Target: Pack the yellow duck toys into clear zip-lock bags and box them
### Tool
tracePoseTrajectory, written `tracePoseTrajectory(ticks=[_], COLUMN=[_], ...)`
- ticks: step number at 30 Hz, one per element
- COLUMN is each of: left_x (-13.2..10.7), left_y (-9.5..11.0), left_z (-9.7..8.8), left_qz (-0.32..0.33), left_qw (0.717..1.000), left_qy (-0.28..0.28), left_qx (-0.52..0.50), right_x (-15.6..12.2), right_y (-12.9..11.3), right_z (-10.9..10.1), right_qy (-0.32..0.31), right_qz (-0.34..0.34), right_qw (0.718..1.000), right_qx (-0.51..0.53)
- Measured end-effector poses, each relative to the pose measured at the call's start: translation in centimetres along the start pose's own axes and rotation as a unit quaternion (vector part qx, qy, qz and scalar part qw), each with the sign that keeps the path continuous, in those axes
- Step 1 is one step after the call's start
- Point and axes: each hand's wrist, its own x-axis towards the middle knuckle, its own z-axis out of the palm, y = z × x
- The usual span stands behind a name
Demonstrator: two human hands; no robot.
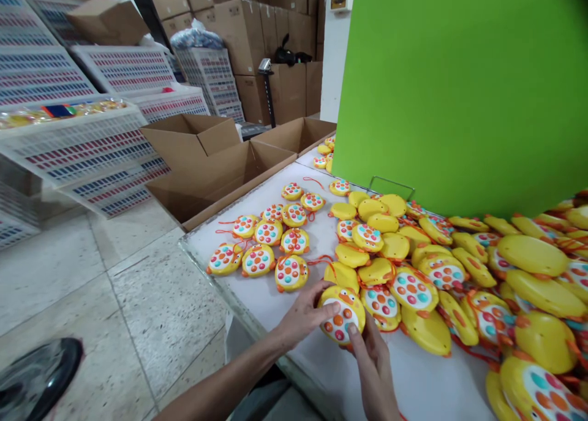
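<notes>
Between my two hands is a yellow duck-shaped push-button toy (342, 314), its white face with coloured round buttons turned up toward me. My left hand (305, 314) grips its left side, the thumb lying on the white face. From below right, my right hand (374, 360) holds it too, thumb pressed near the lower buttons. Just beyond lies a loose pile of the same toys (427, 268), some face up, others showing plain yellow backs. To the left, several toys (269, 231) are laid out face up in rough rows, with orange cords.
A white-topped table (248, 295) carries the toys. A tall green panel (459, 90) stands across its far right side. Open cardboard boxes (220, 182) adjoin the table's left edge. White plastic crates (92, 139) and stacked cartons (243, 35) stand behind. A black round base (41, 378) is on the floor.
</notes>
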Motion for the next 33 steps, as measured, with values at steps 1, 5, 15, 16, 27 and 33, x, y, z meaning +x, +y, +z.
tracePoseTrajectory(ticks=[1,5,15,16,27,33], left_x=[0.0,0.1,0.4,0.3,0.3,0.6], left_y=[-0.1,-0.6,-1.5,-1.6,-2.3,-2.4], left_z=[0.0,-0.2,0.7,0.7,1.2,1.7], left_qz=[0.002,0.026,0.038,0.038,-0.04,-0.031], left_qw=[1.0,0.991,0.981,0.982,0.999,0.999], left_qy=[0.002,0.016,0.013,0.009,0.007,0.004], left_qx=[0.016,0.129,0.188,0.183,-0.014,-0.002], right_x=[-0.1,-0.3,-0.4,-0.5,-0.7,-0.6], right_y=[0.1,0.6,0.4,0.4,1.3,2.0], right_z=[0.0,-0.1,-0.6,-0.6,-0.9,-1.7], right_qy=[0.006,0.022,0.041,0.042,0.071,0.088], right_qz=[0.004,0.019,-0.004,-0.008,-0.034,-0.046], right_qw=[1.0,0.999,0.998,0.998,0.996,0.994], right_qx=[0.004,0.024,0.047,0.049,0.042,0.037])
